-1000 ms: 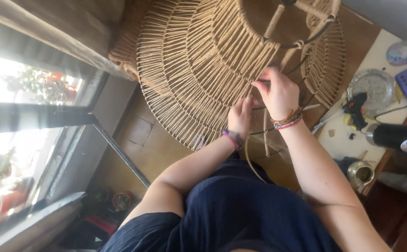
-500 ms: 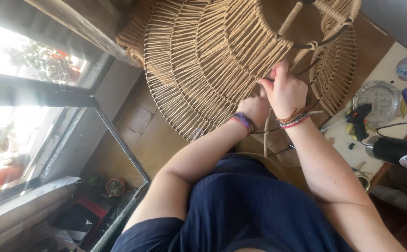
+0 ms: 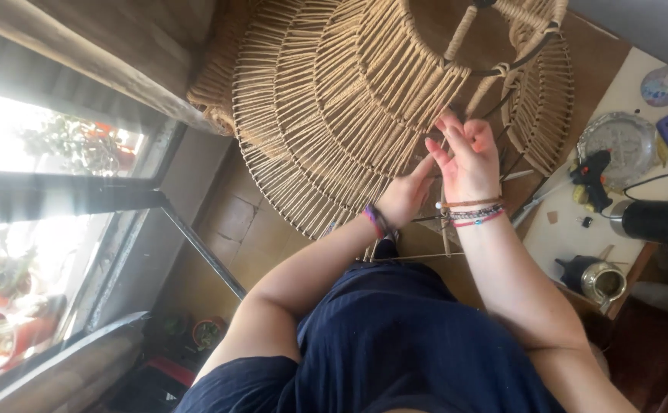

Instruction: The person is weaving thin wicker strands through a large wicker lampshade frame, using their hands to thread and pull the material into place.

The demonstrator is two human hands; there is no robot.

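Big tiered lampshade of tan wound cord on a dark wire frame (image 3: 334,115) fills the upper middle, top edge cut off by the frame. Pale table (image 3: 579,237) sits at 3 o'clock, partly out of view on the right. On it: round silver tray (image 3: 621,138) at 2 o'clock, black glue gun (image 3: 590,172) just beside the tray, black cylinder flask (image 3: 651,220) below them, small metal cup (image 3: 602,279) at 4 o'clock. Window w/ plants outside (image 3: 51,153) at 9 o'clock, blown out by light.

Right hand (image 3: 468,157), just right of centre, fingers curled loosely together, thumb & fingertips (image 3: 450,126) pinched on a thin tan cord strand (image 3: 445,222) at the shade's lower tier; the strand runs down past the wrist. Bead bracelets on that wrist. Left hand (image 3: 407,195) at 7 o'clock from the right one, touching the shade's woven edge; its fingers are tucked behind the cords, so can't tell whether they are apart or clamped, or on what. Purple band on left wrist. The pinch itself is small & hard to make out.
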